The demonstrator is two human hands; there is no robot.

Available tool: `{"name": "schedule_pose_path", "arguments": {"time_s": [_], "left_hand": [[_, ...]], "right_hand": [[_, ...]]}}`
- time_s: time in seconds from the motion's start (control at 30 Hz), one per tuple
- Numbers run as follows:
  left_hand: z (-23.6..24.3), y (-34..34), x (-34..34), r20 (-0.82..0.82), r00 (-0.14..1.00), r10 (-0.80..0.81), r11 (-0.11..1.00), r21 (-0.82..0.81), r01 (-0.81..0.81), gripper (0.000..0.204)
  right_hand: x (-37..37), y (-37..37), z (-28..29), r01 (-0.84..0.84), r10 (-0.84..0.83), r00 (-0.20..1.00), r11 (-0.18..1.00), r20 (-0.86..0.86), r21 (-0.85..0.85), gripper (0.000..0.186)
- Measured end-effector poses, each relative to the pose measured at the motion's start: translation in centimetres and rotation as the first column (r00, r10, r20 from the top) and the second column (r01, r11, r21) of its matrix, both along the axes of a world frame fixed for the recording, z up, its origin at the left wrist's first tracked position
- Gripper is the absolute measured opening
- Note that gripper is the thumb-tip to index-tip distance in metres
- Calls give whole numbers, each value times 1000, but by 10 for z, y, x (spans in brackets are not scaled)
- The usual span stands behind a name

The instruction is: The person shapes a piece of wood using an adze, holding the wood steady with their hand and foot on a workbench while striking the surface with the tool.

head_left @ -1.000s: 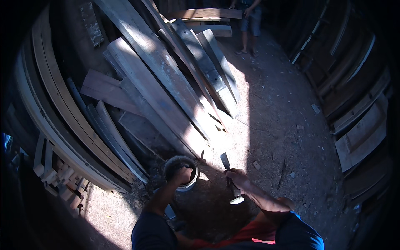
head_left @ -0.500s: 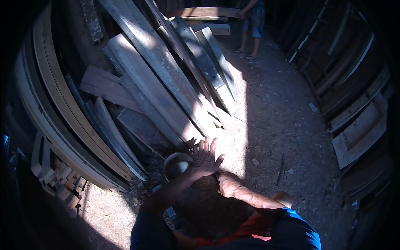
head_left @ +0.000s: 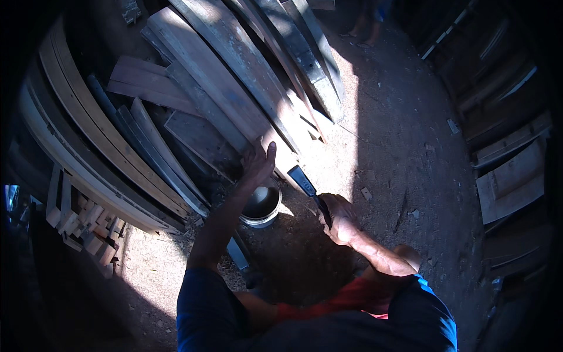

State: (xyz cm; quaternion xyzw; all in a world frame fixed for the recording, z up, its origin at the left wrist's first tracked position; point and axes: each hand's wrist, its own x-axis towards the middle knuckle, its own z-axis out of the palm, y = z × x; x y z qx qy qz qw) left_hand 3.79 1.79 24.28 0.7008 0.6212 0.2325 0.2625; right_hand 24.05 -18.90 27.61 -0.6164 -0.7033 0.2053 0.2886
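Note:
My left hand (head_left: 255,164) is raised, fingers apart, at the lower end of a pale leaning board (head_left: 214,76), above a round bucket (head_left: 260,220); whether it touches the board I cannot tell. My right hand (head_left: 337,218) grips the dark handle of a flat-bladed tool, like a chisel (head_left: 299,176), its blade angled up and left toward the board. The bucket stands on the ground to the left of the tool, its inside mostly in shadow.
Long curved-looking planks (head_left: 88,129) and short offcuts (head_left: 94,234) are stacked at left. More boards and panels (head_left: 510,182) lean along the right. Scraps lie on the dirt floor (head_left: 399,146). Another person's legs (head_left: 369,32) show at the top.
My left hand, earlier inside and then over the bucket, has moved up toward the leaning board. The blade in my right hand now tilts left. The whole scene has shifted upward in view.

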Motion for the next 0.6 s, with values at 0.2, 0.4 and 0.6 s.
{"name": "schedule_pose_path", "arguments": {"time_s": [0.2,0.4,0.6], "left_hand": [[-5,-18,3,917,311,250,645,-397,653,76],[24,-29,31,950,113,292,477,-247,843,82],[4,-21,9,947,267,179,508,-321,799,83]], "right_hand": [[11,6,-2,169,-163,982,984,-95,55,10],[9,12,-7,225,-221,959,974,-178,2,8],[12,13,-28,196,-282,897,944,-340,-267,12]]}}
